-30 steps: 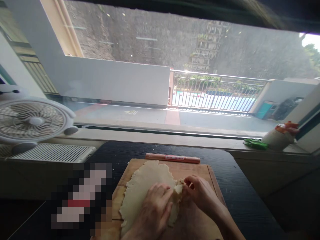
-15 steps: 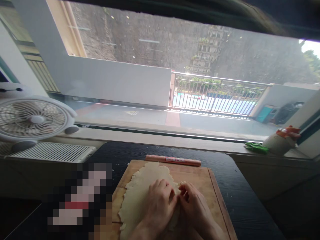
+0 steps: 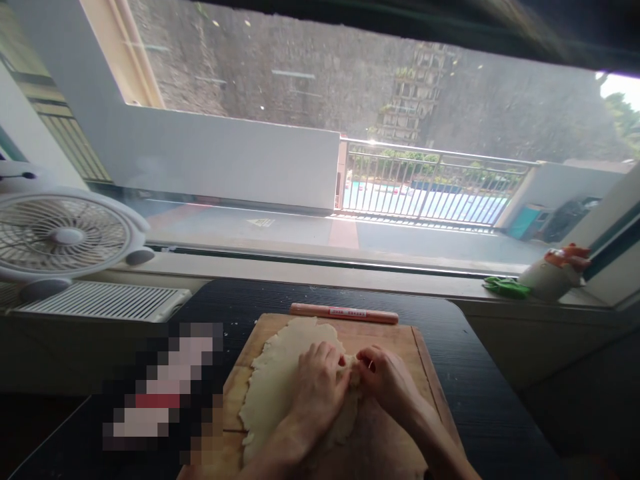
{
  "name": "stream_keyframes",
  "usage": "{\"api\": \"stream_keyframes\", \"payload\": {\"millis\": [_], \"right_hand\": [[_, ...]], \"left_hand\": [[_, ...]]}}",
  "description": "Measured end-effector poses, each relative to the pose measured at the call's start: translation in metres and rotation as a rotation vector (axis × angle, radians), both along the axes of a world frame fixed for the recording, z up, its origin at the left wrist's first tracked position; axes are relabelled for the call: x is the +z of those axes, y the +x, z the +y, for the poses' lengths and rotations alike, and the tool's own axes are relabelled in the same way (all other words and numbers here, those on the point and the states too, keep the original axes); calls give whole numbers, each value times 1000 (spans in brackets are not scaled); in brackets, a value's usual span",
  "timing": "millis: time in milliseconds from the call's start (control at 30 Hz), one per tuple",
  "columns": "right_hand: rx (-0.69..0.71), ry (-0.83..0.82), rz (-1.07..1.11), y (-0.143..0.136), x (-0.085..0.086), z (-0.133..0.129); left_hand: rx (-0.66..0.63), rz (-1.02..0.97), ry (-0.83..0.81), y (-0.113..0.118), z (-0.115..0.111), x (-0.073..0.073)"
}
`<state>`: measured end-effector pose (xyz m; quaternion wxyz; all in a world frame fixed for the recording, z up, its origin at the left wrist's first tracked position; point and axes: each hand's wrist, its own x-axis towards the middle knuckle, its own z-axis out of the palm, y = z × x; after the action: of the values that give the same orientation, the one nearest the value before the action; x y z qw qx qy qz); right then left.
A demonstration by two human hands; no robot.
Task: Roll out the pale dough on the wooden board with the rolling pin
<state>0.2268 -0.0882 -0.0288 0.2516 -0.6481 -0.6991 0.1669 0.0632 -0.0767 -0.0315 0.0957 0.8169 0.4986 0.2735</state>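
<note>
A broad sheet of rolled-out dough point(image 3: 277, 373) with a ragged edge lies flat on a wooden board point(image 3: 395, 340). My left hand point(image 3: 323, 380) rests over the right part of the sheet, fingers bent, with thumb and forefinger closed on dough at its right edge. Just beside it, my right hand point(image 3: 380, 373) pinches a small bit of that same edge, which looks slightly raised between the two hands. My palms and fingers hide part of the dough near the pinch. Behind the board lies a rolling pin point(image 3: 345, 314) with a label on it.
The board stands on a black table point(image 3: 480, 400). A blurred-out patch point(image 3: 170, 387) covers something left of the board. On the far left is a white fan point(image 3: 65, 233). A window sill point(image 3: 300, 270) runs behind, holding a figurine point(image 3: 555, 273) and a green item point(image 3: 507, 287).
My right hand has shifted slightly up and away from the board, its forearm swinging out to the right. Dough at the edge shows more between my fingers. The view has tilted a little.
</note>
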Motion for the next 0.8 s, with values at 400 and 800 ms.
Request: {"api": "stream_keyframes", "payload": {"millis": [400,800], "right_hand": [[-46,65,8,15,-8,6],[31,38,-82,-7,10,13]], "left_hand": [[-171,53,45,2,3,-1],[-140,-91,45,-21,-1,3]]}}
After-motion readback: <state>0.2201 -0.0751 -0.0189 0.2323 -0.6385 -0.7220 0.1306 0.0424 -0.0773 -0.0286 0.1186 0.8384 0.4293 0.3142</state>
